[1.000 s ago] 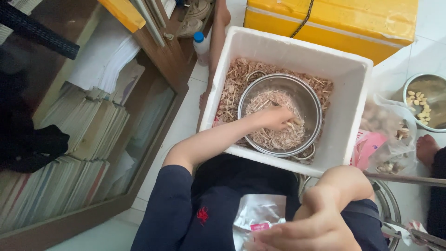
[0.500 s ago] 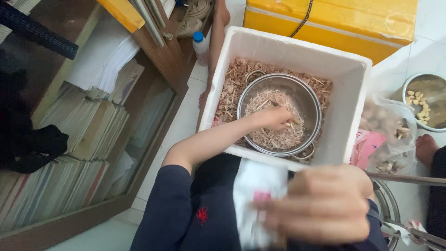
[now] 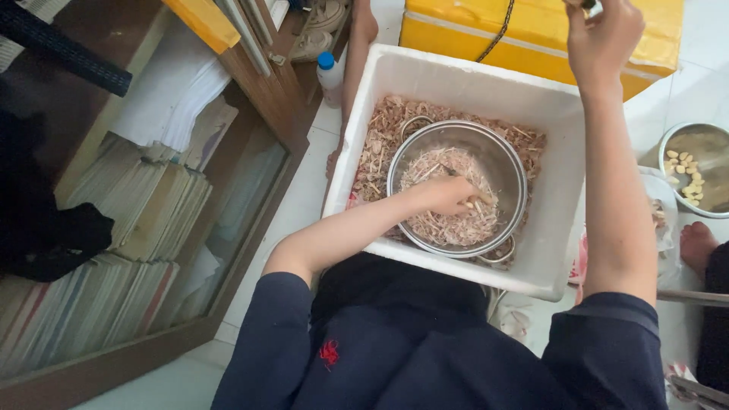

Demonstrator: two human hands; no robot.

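White foam box [image 3: 562, 144] walls ring the metal bowl [image 3: 501, 163]; entry only from above. Left hand [image 3: 444, 196] sits in the bowl on the pale shavings [image 3: 448, 220], forearm crossing the near wall and blocking that side. Narrow gaps between bowl and box walls, packed with brown husks [image 3: 380, 144]. Right hand [image 3: 604, 34] raised over the yellow box [image 3: 471, 30] behind, its forearm running down over the box's right wall. Wooden shelf [image 3: 258, 83] close left; strip of floor [image 3: 304, 205] between is free. Second bowl [image 3: 702, 152] on the right.
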